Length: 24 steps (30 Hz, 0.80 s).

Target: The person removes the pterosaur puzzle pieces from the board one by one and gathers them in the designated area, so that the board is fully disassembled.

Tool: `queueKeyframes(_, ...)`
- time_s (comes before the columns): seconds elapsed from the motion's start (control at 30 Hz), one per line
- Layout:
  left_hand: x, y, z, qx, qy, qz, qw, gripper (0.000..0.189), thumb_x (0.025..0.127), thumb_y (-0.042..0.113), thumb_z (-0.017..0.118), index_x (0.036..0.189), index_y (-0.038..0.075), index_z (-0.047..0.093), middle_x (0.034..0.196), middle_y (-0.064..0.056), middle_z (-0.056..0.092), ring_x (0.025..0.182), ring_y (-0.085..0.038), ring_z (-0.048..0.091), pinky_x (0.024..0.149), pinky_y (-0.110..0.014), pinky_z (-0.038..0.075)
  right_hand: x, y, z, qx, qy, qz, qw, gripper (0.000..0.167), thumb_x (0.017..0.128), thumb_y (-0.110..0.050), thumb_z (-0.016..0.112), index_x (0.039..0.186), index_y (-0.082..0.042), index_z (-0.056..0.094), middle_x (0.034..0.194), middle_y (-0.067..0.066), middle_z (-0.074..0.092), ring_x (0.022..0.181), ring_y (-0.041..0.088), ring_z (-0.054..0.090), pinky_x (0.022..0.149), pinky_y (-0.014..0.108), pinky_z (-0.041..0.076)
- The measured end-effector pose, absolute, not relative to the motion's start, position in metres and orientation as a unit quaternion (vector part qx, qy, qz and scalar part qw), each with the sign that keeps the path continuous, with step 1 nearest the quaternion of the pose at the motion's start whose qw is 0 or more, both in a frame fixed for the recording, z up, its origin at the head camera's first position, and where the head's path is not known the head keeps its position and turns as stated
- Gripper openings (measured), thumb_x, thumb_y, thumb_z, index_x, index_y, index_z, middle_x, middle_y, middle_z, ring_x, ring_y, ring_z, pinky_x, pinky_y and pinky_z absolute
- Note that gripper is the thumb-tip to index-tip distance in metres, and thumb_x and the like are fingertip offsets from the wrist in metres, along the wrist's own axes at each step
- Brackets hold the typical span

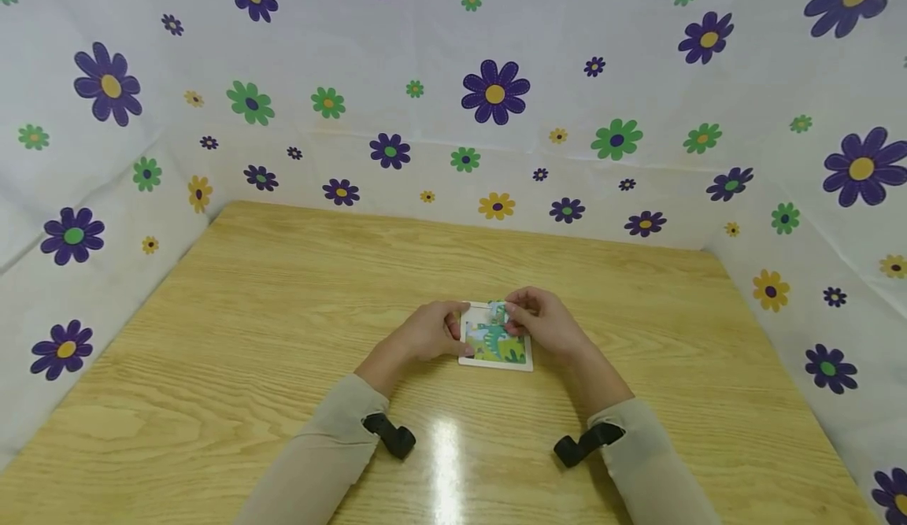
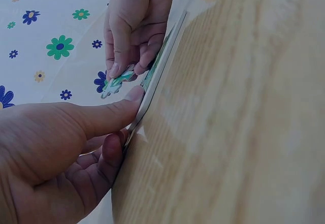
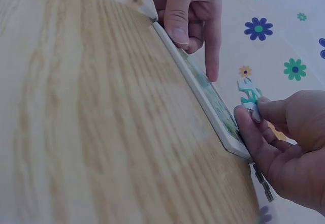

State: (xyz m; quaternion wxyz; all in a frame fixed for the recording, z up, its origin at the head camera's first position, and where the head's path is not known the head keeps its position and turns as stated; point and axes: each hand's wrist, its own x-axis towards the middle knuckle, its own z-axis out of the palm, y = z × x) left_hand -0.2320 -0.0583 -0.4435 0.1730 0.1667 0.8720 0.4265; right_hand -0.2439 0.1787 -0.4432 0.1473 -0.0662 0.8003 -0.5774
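A small jigsaw puzzle board (image 1: 496,365) with a white rim lies on the table, its lower part filled with a green dinosaur picture (image 1: 496,345). My left hand (image 1: 427,332) grips the board's left side, thumb on the rim near the lower corner, other fingers along the edge. Between thumb and fingers, my right hand (image 1: 549,324) pinches a jigsaw piece (image 1: 497,312) over the board's upper right part. In the right wrist view this green and white piece (image 3: 250,96) is tilted up from the board. Right fingers partly cover the board's right edge.
The wood-grain table (image 1: 319,273) stretches around the board on all sides. A white cloth (image 1: 425,45) with printed flowers stands along the back and both sides. Black wrist mounts (image 1: 398,440) sit on both beige sleeves (image 1: 319,438).
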Motion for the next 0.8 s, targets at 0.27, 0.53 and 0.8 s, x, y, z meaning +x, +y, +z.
queueKeyframes(0.27, -0.23, -0.058, -0.443, 0.164, 0.873, 0.425, 0.178, 0.078, 0.081, 0.017, 0.085, 0.148, 0.004, 0.047, 0.088, -0.003, 0.058, 0.071, -0.013, 0.051, 0.065, -0.024, 0.042, -0.239, 0.186, -0.445, -0.036, 0.786, -0.603, 0.13, 0.029, 0.103, -0.005, 0.053, 0.127, 0.01, 0.054, 0.111, 0.019, 0.06, 0.08, 0.012, 0.068, 0.076, 0.025, 0.058)
queueKeyframes(0.53, -0.23, -0.059, -0.441, 0.165, 0.874, 0.422, 0.177, 0.078, 0.08, 0.017, 0.085, 0.148, 0.003, 0.047, 0.087, -0.004, 0.058, 0.07, -0.013, 0.05, 0.066, -0.025, 0.042, -0.234, 0.201, -0.448, -0.006, 0.804, -0.585, 0.105, 0.032, 0.1, -0.009, 0.06, 0.129, 0.005, 0.059, 0.116, 0.019, 0.061, 0.084, 0.01, 0.066, 0.077, 0.023, 0.057)
queueKeyframes(0.8, -0.229, -0.058, -0.442, 0.17, 0.872, 0.426, 0.173, 0.078, 0.08, 0.016, 0.085, 0.147, 0.002, 0.048, 0.086, -0.004, 0.058, 0.069, -0.013, 0.049, 0.065, -0.024, 0.041, -0.229, 0.219, -0.444, 0.025, 0.82, -0.566, 0.084, 0.036, 0.099, -0.017, 0.064, 0.13, 0.001, 0.061, 0.112, 0.012, 0.059, 0.085, 0.009, 0.063, 0.075, 0.02, 0.055)
